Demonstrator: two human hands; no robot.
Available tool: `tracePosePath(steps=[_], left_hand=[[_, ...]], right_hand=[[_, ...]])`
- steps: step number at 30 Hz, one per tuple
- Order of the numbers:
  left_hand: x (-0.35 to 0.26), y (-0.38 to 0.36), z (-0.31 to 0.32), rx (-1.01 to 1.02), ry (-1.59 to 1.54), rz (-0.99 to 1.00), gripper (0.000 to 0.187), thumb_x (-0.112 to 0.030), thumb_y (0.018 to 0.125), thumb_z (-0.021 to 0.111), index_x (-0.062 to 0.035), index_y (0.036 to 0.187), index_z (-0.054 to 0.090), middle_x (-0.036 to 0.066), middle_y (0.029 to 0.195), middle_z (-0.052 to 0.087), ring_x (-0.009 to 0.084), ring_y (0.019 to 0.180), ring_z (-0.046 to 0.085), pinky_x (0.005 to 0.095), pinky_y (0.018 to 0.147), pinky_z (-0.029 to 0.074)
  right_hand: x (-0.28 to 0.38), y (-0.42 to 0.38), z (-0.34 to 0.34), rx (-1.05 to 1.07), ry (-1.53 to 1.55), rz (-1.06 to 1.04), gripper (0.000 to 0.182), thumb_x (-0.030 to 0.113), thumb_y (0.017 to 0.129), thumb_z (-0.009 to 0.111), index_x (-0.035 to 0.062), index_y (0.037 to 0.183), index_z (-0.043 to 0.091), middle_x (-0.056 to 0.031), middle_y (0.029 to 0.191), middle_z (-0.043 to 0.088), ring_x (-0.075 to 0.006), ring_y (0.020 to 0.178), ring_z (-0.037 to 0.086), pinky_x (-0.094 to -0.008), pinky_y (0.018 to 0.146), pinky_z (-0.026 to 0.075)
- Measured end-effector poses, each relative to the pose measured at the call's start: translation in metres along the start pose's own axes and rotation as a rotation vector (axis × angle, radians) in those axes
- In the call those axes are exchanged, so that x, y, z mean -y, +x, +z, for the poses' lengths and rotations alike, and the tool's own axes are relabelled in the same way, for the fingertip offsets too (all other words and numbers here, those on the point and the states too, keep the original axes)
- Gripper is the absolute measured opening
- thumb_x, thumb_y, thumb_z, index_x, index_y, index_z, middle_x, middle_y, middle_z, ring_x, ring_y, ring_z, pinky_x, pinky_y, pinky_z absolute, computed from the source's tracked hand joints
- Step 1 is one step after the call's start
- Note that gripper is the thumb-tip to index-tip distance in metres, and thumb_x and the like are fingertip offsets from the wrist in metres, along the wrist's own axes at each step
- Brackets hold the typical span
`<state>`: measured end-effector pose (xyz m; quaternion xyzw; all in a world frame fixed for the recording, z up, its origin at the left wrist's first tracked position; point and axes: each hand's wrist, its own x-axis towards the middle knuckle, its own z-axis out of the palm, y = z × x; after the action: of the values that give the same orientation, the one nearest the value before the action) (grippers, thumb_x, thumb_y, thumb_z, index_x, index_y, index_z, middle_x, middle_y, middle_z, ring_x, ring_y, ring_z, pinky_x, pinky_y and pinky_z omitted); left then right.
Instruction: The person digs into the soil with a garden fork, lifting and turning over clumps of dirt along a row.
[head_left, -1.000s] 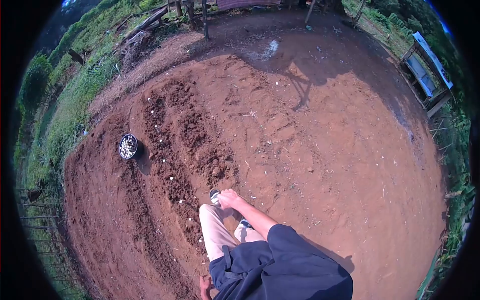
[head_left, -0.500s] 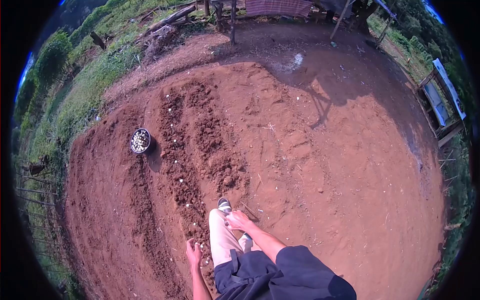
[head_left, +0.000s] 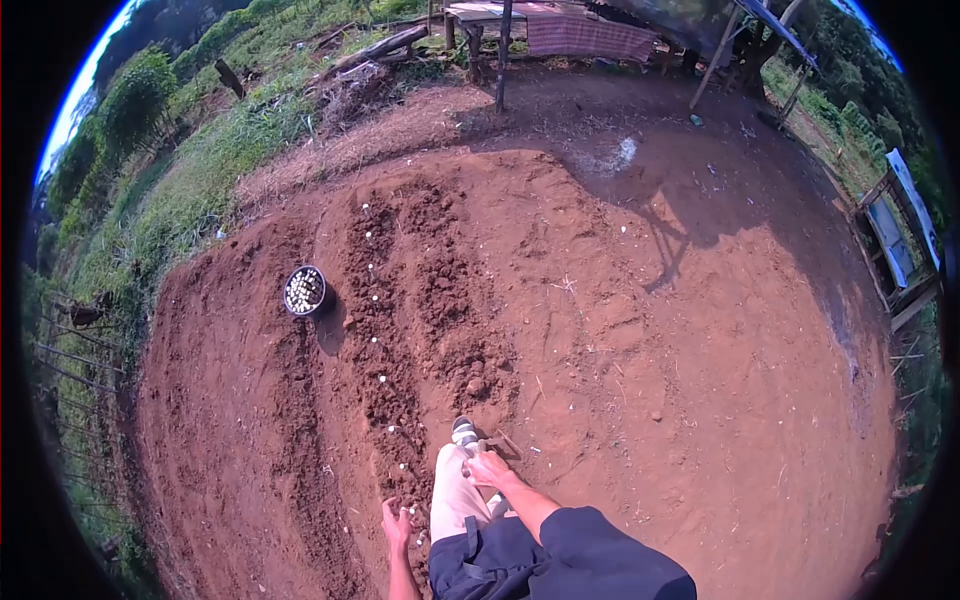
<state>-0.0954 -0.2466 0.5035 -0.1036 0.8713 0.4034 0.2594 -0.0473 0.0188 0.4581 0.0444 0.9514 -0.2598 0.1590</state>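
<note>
My left hand (head_left: 397, 521) hangs low over the tilled soil beside my left leg, its fingers loosely bent and apart, with nothing visible in them. Close to it is a small white piece (head_left: 412, 510). My right hand (head_left: 488, 468) is in front of my knee with its fingers curled in; whatever they hold, if anything, is hidden. A row of small pale pieces (head_left: 382, 379) runs away from me along the loosened strip of soil (head_left: 388, 400). Left of that row stands a dark round bucket (head_left: 326, 306) holding many short, pale-ended pieces (head_left: 302, 290).
Clumpy soil (head_left: 475, 375) is heaped ahead of my foot (head_left: 464, 432). Smoother red ground (head_left: 700, 430) spreads to the right. Grass (head_left: 190, 190) borders the left side. Wooden posts (head_left: 503, 60) and a table with a checked cloth (head_left: 590, 38) stand ahead.
The view has tilted up slightly, so the ground and bucket appear lower and farther right. Both hands keep nearly the same pose beside my legs.
</note>
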Motion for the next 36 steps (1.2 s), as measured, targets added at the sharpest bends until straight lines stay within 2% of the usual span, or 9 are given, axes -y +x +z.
tracePosePath(steps=[6, 11, 14, 15, 18, 22, 24, 32, 36], left_hand=[[0.089, -0.047, -0.045, -0.093, -0.252, 0.004, 0.035, -0.007, 0.085, 0.047, -0.0082, 0.119, 0.04, 0.014, 0.082, 0.058, 0.0162, 0.048, 0.056, 0.0261, 0.043, 0.048], [0.207, -0.105, -0.052, -0.158, -0.344, -0.388, 0.037, -0.007, 0.086, 0.047, -0.0093, 0.12, 0.035, 0.014, 0.082, 0.059, 0.0176, 0.046, 0.054, 0.0282, 0.04, 0.047], [0.247, -0.133, -0.043, 0.013, -0.252, -0.52, 0.037, -0.01, 0.086, 0.048, -0.0101, 0.121, 0.035, 0.013, 0.082, 0.059, 0.0196, 0.049, 0.056, 0.0321, 0.043, 0.048], [0.258, -0.138, -0.039, 0.096, -0.201, -0.529, 0.038, -0.011, 0.086, 0.049, -0.0104, 0.121, 0.035, 0.012, 0.082, 0.059, 0.0203, 0.05, 0.057, 0.0334, 0.044, 0.049], [0.285, -0.139, -0.04, 0.312, -0.041, -0.477, 0.038, -0.013, 0.086, 0.05, -0.0111, 0.121, 0.035, 0.011, 0.082, 0.059, 0.0223, 0.053, 0.059, 0.0373, 0.047, 0.05], [0.268, -0.131, -0.071, 0.347, -0.086, -0.612, 0.033, -0.017, 0.088, 0.051, -0.0097, 0.116, 0.037, 0.01, 0.078, 0.058, 0.0229, 0.051, 0.059, 0.0382, 0.045, 0.052], [0.264, -0.115, -0.094, 0.297, -0.176, -0.485, 0.037, -0.022, 0.088, 0.051, -0.0119, 0.12, 0.036, 0.009, 0.084, 0.059, 0.0254, 0.058, 0.062, 0.0416, 0.052, 0.052], [0.252, -0.05, -0.106, 0.116, -0.117, -0.259, 0.031, -0.017, 0.089, 0.047, -0.0085, 0.118, 0.041, 0.013, 0.088, 0.059, 0.018, 0.055, 0.06, 0.0298, 0.05, 0.052], [0.251, -0.068, -0.102, 0.24, -0.033, -0.227, 0.034, -0.017, 0.088, 0.048, -0.0083, 0.12, 0.042, 0.013, 0.089, 0.061, 0.0185, 0.06, 0.062, 0.0289, 0.055, 0.052]], right_hand=[[0.007, 0.074, 0.02, -0.055, -0.017, -0.008, 0.023, 0.023, 0.067, 0.057, 0.0034, 0.072, 0.066, -0.0196, 0.073, 0.063, -0.0311, 0.068, 0.064, -0.0393, 0.061, 0.052], [0.019, 0.06, -0.003, 0.019, -0.022, 0.068, 0.019, 0.021, 0.067, 0.059, 0.0056, 0.074, 0.066, -0.0166, 0.079, 0.065, -0.0297, 0.077, 0.064, -0.0393, 0.067, 0.052], [0.015, 0.049, -0.001, 0.011, -0.089, 0.039, 0.02, 0.023, 0.068, 0.059, 0.0068, 0.074, 0.067, -0.0166, 0.079, 0.065, -0.0296, 0.077, 0.064, -0.0389, 0.066, 0.052], [0.014, 0.039, 0.0, -0.113, -0.092, -0.042, 0.019, 0.022, 0.065, 0.057, 0.0055, 0.07, 0.066, -0.0179, 0.07, 0.064, -0.0312, 0.067, 0.064, -0.0405, 0.063, 0.052], [0.017, 0.03, 0.003, -0.015, -0.086, 0.039, 0.02, 0.022, 0.064, 0.056, 0.0062, 0.071, 0.066, -0.0173, 0.071, 0.064, -0.0302, 0.069, 0.064, -0.0399, 0.062, 0.052], [0.023, 0.01, 0.022, -0.094, -0.088, 0.022, 0.021, 0.023, 0.064, 0.056, 0.0065, 0.073, 0.066, -0.0162, 0.07, 0.064, -0.0301, 0.069, 0.064, -0.0397, 0.062, 0.052], [0.024, 0.0, 0.037, -0.094, -0.074, 0.02, 0.022, 0.024, 0.064, 0.057, 0.0071, 0.075, 0.066, -0.0152, 0.071, 0.064, -0.0295, 0.068, 0.064, -0.0399, 0.061, 0.052], [0.024, -0.005, 0.056, -0.152, -0.116, 0.062, 0.022, 0.023, 0.062, 0.06, 0.0078, 0.078, 0.064, -0.014, 0.068, 0.063, -0.0262, 0.062, 0.064, -0.0384, 0.058, 0.051], [0.036, -0.023, 0.073, -0.249, -0.18, 0.077, 0.02, 0.021, 0.062, 0.06, 0.0078, 0.076, 0.063, -0.0139, 0.069, 0.063, -0.0267, 0.061, 0.063, -0.0386, 0.057, 0.05]])
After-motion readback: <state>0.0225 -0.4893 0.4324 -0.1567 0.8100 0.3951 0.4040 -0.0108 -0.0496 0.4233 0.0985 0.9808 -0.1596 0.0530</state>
